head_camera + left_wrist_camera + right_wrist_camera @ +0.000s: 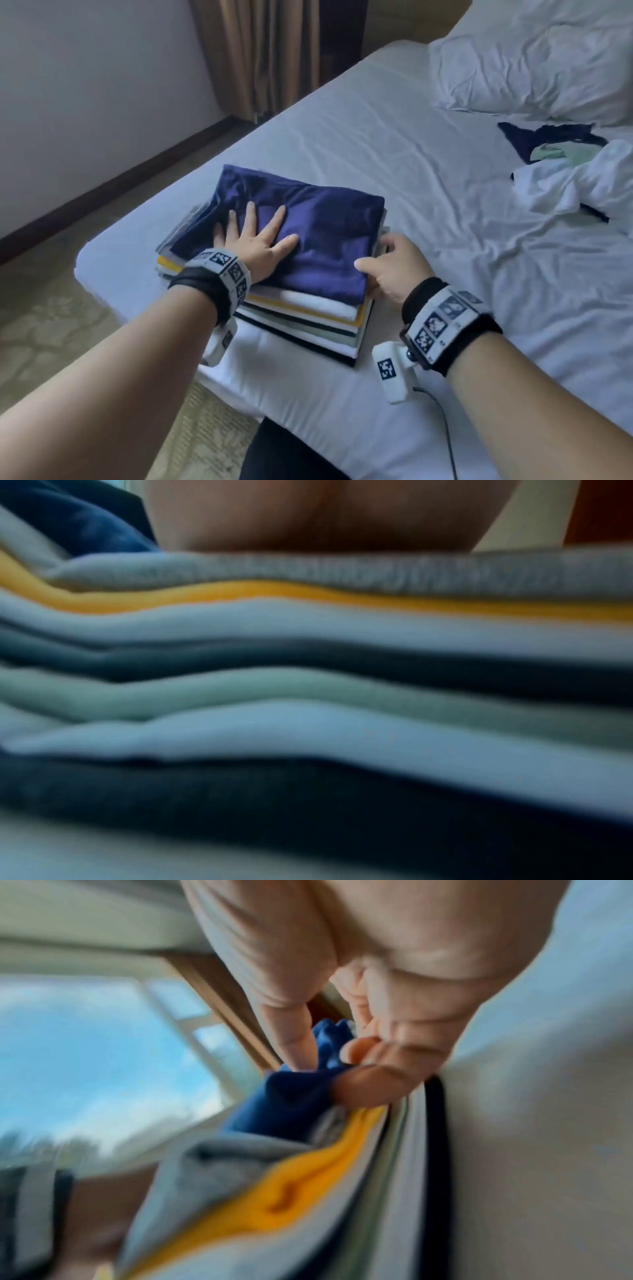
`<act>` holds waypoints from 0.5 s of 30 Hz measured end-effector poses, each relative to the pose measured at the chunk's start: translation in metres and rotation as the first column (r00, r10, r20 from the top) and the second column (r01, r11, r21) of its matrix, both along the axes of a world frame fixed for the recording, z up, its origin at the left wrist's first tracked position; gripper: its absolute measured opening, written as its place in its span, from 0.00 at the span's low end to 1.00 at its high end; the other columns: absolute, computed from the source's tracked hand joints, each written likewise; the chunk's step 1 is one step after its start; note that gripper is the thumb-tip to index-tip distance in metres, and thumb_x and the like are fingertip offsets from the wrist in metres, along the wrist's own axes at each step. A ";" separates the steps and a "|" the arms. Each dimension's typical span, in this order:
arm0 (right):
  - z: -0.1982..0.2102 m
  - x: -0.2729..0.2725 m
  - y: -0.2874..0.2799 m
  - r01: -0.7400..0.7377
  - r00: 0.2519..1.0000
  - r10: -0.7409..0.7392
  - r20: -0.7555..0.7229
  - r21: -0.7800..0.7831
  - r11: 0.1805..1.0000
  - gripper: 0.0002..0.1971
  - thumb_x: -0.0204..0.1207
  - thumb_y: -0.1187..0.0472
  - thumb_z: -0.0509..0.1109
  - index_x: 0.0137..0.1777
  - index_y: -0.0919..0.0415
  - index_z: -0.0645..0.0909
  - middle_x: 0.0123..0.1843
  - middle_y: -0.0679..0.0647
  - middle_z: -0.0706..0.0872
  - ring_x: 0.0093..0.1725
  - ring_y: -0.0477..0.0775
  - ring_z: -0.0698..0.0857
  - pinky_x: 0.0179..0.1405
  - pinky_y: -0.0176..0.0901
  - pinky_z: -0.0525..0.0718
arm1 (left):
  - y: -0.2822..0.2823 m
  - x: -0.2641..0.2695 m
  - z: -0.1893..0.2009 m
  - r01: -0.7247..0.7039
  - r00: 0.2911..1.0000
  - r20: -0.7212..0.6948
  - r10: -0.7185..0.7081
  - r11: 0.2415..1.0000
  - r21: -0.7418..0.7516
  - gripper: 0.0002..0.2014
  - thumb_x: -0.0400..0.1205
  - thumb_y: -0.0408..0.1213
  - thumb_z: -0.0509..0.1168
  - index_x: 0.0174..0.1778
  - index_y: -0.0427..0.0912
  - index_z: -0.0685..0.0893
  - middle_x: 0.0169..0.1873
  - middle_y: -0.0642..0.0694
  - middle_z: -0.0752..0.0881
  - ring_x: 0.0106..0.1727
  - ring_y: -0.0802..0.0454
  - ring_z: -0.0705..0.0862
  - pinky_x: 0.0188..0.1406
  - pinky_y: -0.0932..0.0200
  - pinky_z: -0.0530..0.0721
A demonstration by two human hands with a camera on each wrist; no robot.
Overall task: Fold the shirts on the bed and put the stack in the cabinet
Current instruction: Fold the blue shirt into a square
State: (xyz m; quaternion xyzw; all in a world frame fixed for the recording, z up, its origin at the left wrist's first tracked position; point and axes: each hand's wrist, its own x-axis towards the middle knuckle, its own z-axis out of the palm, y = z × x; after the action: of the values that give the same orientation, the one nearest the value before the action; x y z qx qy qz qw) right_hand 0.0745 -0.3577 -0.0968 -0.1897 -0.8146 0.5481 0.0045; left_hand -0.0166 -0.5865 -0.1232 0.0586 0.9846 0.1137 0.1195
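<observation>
I am pressing my left hand (pixel 255 240) flat on the navy shirt (pixel 308 236), fingers spread and straight, so it is released rather than gripping. That shirt is lying on top of the stack of folded shirts (pixel 308 322), which is sitting near the corner of the bed (pixel 394 154) closest to me. In the left wrist view the layers are showing edge-on (blurred, but readable): grey, yellow (pixel 308 593), white, dark, pale green, white and dark again at the bottom.

My right hand (pixel 394 270) is grasping the right side of the stack, thumb lying on the navy shirt's edge and fingers curling down the side of the layers. The right wrist view is showing my fingers (pixel 377 1085) tucked in against the blue cloth, above the yellow layer (pixel 291 1191).

A heap of unfolded clothes (pixel 575 174), white, pale green and dark, is lying well apart from the stack, toward the right edge of the bed, below a rumpled white pillow (pixel 534 58). Brown curtains (pixel 274 51) are hanging beyond the bed.
</observation>
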 end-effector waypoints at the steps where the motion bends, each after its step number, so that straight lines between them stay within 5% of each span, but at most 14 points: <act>1: 0.002 -0.003 0.000 0.000 1.000 0.001 -0.006 0.222 0.975 0.21 0.71 0.58 0.78 0.64 0.56 0.79 0.61 0.57 0.85 0.61 0.63 0.85 0.59 0.55 0.85 | 0.001 0.000 -0.005 0.002 1.000 0.013 -0.002 1.000 -0.014 0.35 0.79 0.79 0.41 0.82 0.82 0.37 0.89 0.51 0.32 0.89 0.37 0.34 0.85 0.33 0.32; 3: 0.010 -0.011 -0.007 -0.052 0.990 0.117 -0.081 0.559 0.827 0.35 0.77 0.49 0.73 0.82 0.49 0.65 0.80 0.56 0.69 0.79 0.61 0.68 0.79 0.54 0.69 | 0.001 -0.003 -0.009 -0.003 1.000 0.018 0.003 1.000 -0.025 0.35 0.78 0.79 0.39 0.81 0.82 0.35 0.88 0.51 0.30 0.89 0.38 0.32 0.84 0.34 0.30; 5: 0.013 -0.025 -0.020 -0.156 0.944 0.319 -0.086 0.734 0.661 0.39 0.81 0.42 0.66 0.89 0.43 0.52 0.90 0.52 0.50 0.88 0.60 0.49 0.87 0.58 0.52 | 0.001 -0.004 -0.009 0.002 0.999 0.032 -0.001 0.999 -0.037 0.35 0.78 0.80 0.38 0.81 0.82 0.33 0.88 0.52 0.29 0.89 0.39 0.31 0.85 0.34 0.30; 8: -0.013 -0.044 -0.028 -0.389 0.885 0.421 0.198 0.811 0.437 0.40 0.83 0.30 0.52 0.88 0.37 0.38 0.90 0.48 0.31 0.89 0.59 0.33 0.86 0.63 0.34 | 0.000 -0.001 -0.012 0.023 0.999 0.042 -0.022 0.999 -0.031 0.36 0.79 0.79 0.37 0.80 0.81 0.30 0.87 0.52 0.26 0.88 0.40 0.29 0.85 0.35 0.29; 11: -0.037 -0.051 -0.018 -0.519 0.844 0.391 0.367 0.743 0.423 0.42 0.80 0.24 0.48 0.86 0.34 0.29 0.88 0.47 0.26 0.87 0.57 0.27 0.84 0.59 0.28 | 0.003 0.001 -0.014 0.044 0.998 0.052 -0.042 0.999 -0.029 0.36 0.78 0.80 0.36 0.80 0.80 0.29 0.86 0.51 0.24 0.87 0.40 0.26 0.84 0.35 0.28; 15: -0.041 -0.060 -0.017 -0.556 0.825 0.387 0.412 0.713 0.427 0.43 0.79 0.24 0.48 0.85 0.33 0.28 0.88 0.45 0.24 0.86 0.56 0.26 0.84 0.59 0.27 | 0.006 0.000 -0.012 0.030 0.996 0.083 -0.028 0.999 -0.023 0.36 0.78 0.80 0.36 0.80 0.81 0.29 0.85 0.51 0.23 0.86 0.40 0.24 0.83 0.35 0.26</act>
State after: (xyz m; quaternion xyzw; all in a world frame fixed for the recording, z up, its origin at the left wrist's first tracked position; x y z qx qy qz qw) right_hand 0.0145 -0.3745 -0.1375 0.0207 -0.9874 0.0727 -0.1392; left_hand -0.0162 -0.5810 -0.1352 0.0665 0.9791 0.1025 0.1625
